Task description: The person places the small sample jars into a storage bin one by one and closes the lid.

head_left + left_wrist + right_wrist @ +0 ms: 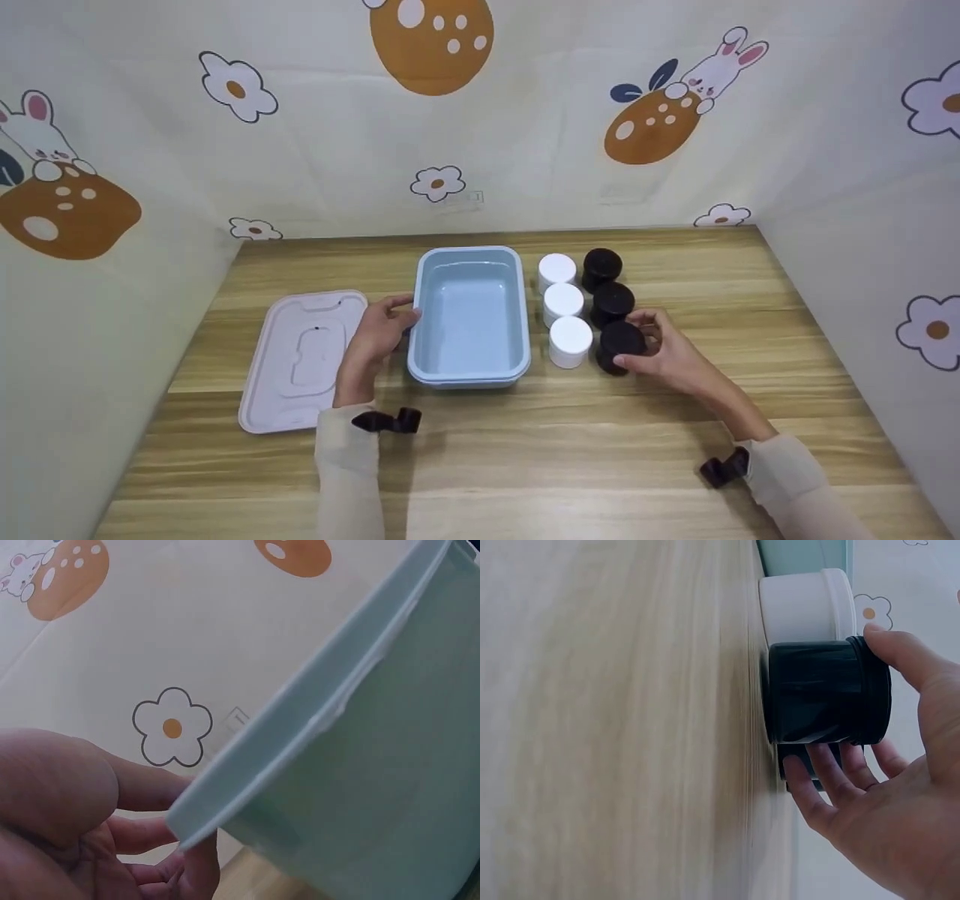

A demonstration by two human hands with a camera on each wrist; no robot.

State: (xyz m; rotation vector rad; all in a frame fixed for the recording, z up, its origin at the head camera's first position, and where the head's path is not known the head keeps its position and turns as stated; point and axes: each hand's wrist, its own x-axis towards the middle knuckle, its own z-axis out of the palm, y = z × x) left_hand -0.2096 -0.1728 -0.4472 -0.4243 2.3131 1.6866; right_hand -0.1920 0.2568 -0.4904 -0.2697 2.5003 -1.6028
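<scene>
An open light blue plastic container (pixel 469 322) stands on the table. My left hand (pixel 382 330) holds its left rim, with the thumb on the edge and the fingers outside; in the left wrist view the fingertips are at the rim (pixel 247 772). My right hand (pixel 667 356) has its thumb and fingers around the nearest black jar (pixel 621 346), which in the right wrist view shows as a glossy black jar (pixel 817 694) with a lid. Behind it are two more black jars (pixel 613 301). Alongside stands a column of three white jars (pixel 570 337).
A pale lid (pixel 300 382) lies flat on the table left of the container, beside my left forearm. Wood-grained tabletop (pixel 540 465) stretches in front. A printed cloth wall (pixel 322 165) rises at the back and both sides.
</scene>
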